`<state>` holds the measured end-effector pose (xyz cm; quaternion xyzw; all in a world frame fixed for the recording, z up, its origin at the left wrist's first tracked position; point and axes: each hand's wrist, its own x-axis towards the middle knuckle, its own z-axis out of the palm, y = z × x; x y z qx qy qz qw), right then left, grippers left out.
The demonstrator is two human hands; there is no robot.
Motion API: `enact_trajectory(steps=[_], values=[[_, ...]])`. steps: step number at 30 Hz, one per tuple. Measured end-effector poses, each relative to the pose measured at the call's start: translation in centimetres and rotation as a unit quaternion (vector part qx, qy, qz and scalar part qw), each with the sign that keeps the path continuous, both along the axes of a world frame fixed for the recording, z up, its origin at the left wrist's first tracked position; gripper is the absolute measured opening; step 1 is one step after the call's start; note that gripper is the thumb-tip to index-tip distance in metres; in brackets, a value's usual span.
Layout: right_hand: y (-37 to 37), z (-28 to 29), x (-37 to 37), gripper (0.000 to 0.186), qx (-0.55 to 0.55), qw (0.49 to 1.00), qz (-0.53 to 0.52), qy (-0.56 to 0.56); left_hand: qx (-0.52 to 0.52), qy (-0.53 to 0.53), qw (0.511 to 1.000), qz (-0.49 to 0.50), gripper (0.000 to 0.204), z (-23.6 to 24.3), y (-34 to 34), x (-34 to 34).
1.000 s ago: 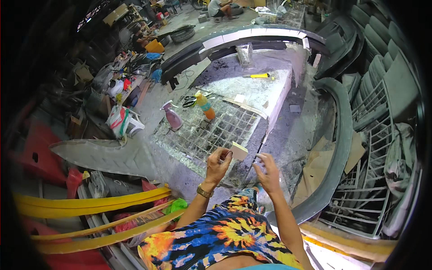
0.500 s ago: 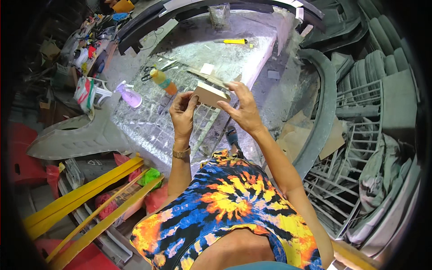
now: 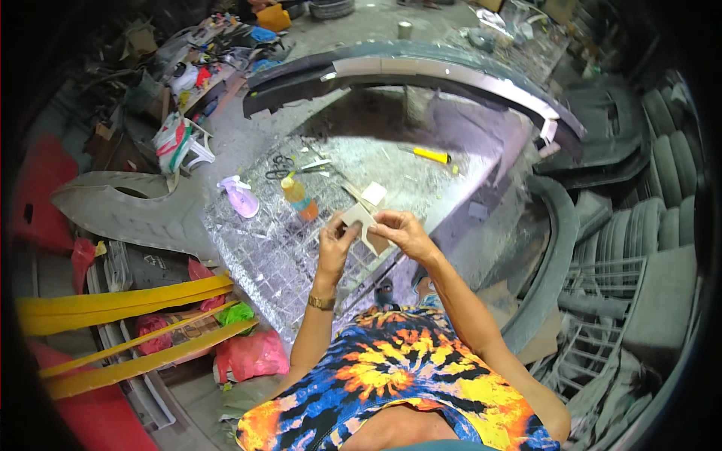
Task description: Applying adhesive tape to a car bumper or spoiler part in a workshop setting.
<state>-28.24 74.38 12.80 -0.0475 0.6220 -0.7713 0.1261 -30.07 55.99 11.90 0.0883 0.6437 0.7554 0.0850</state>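
Between my two hands is a small stiff sheet (image 3: 359, 217), cream on one face and tan on another, with an uneven outline. My left hand (image 3: 333, 242) pinches its left side between thumb and fingers. On the opposite side, my right hand (image 3: 404, 234) grips it with the thumb and fingertips. Just beyond them on the worktop (image 3: 286, 248) lie a small white square (image 3: 374, 194) and a thin strip (image 3: 357, 197). A bottle with orange liquid (image 3: 300, 198) stands left of these, beside a lilac spray bottle (image 3: 239, 197).
Scissors (image 3: 280, 167) and a yellow cutter (image 3: 432, 155) lie farther back. A long dark bumper-like part (image 3: 421, 64) arches across the far side. To my right stands a curved grey panel (image 3: 553, 248); yellow strips (image 3: 128, 304) jut in from the left.
My view has tilted up, so the far floor shows and things sit lower. The sheet has turned in my hands, and my right fingers have come in closer on it.
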Motion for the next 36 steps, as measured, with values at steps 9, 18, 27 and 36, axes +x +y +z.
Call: enact_trajectory(steps=[9,18,27,36], values=[[5.9,-1.1,-8.9,0.019,-0.024,0.985,0.169,-0.007,0.045,-0.031,0.989,0.138,0.012,0.9,6.9,-3.6],[10.0,-1.6,-17.4,0.021,-0.044,0.969,0.241,-0.027,-0.016,0.006,0.971,0.237,0.010,0.5,11.4,-8.8],[8.1,-1.6,-20.9,0.022,-0.004,0.982,0.191,0.013,0.045,-0.002,0.955,0.294,0.015,-0.1,9.7,-13.8],[5.3,-4.3,-20.0,0.028,0.050,0.996,0.062,0.031,0.144,-0.039,0.959,0.239,0.026,-5.3,7.2,-14.2]])
